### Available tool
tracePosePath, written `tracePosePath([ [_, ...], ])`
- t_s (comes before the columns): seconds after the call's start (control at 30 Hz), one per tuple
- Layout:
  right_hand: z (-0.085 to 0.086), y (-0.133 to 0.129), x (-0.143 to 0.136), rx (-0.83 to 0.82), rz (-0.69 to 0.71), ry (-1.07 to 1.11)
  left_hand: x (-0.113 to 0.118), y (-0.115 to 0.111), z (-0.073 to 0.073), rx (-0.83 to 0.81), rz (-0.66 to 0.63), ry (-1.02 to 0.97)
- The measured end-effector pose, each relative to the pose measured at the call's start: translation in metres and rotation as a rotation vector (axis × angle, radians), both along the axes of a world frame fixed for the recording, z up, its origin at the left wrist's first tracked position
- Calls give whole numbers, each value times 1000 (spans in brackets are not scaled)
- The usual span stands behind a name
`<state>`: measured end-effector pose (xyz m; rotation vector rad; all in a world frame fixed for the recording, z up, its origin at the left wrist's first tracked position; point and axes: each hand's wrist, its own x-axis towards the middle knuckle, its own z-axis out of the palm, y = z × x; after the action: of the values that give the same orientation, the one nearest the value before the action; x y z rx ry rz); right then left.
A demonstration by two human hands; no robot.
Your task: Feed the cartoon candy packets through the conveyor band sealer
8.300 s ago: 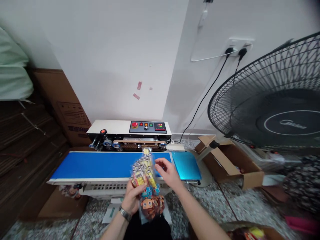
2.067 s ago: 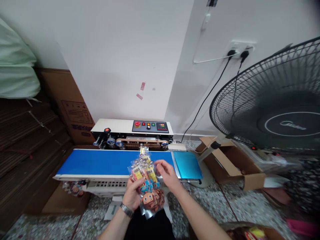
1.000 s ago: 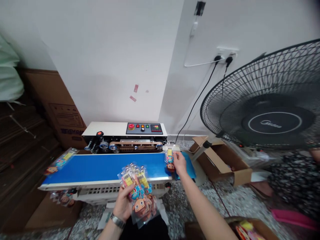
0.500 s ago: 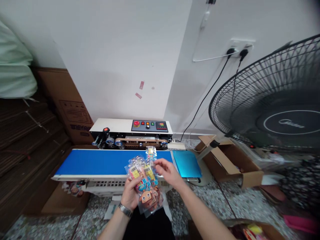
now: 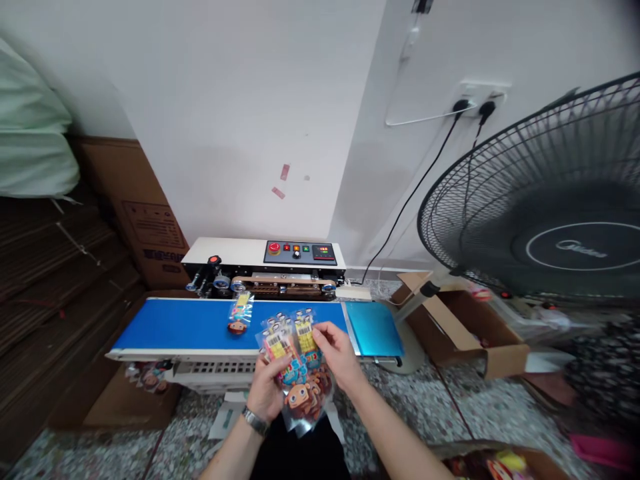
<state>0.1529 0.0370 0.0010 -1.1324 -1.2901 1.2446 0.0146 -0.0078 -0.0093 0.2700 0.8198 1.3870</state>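
Note:
Clear packets with yellow labels and brown cartoon figures (image 5: 300, 397) are fanned out in my left hand (image 5: 267, 387), its thumb across the front of the bunch. My right hand (image 5: 340, 353) pinches the top right edge of a packet at the right side of the bunch. Both hands are in front of the sealing machine (image 5: 230, 252), over the near edge of its blue belt (image 5: 185, 323). A single packet (image 5: 240, 313) lies on the belt left of the bunch, its top near the sealing rollers.
A blue plate (image 5: 375, 328) extends the belt at the right. A large fan (image 5: 550, 200) fills the right side, with an open carton (image 5: 465, 327) below. More packets (image 5: 150, 379) hang over a box at the lower left. Stacked cardboard (image 5: 55, 267) stands at the far left.
A single packet now shows on the belt, left of the bunch; earlier one was at the rollers behind my hands. The bunch has shifted slightly right, and my right hand has closed on a packet's edge.

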Motion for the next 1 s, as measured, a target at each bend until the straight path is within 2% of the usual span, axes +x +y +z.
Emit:
tracePosePath([
  [0.2,-2,6,-1,2,-202,156,-6,-4,1,57,-82,-2],
  [0.43,3,12,5,119,-352,118,-13,-7,11,109,-207,-27],
  [0.6,6,6,6,133,-177,-6,-9,-6,13,98,-223,45],
  [0.73,5,1,3,157,-207,-26,-6,-6,10,105,-218,98],
  [0.93,6,-2,3,101,-120,94,-9,-6,13,138,-156,129],
  [1.0,5,-4,4,96,-139,122,-9,-5,15,157,-159,139],
])
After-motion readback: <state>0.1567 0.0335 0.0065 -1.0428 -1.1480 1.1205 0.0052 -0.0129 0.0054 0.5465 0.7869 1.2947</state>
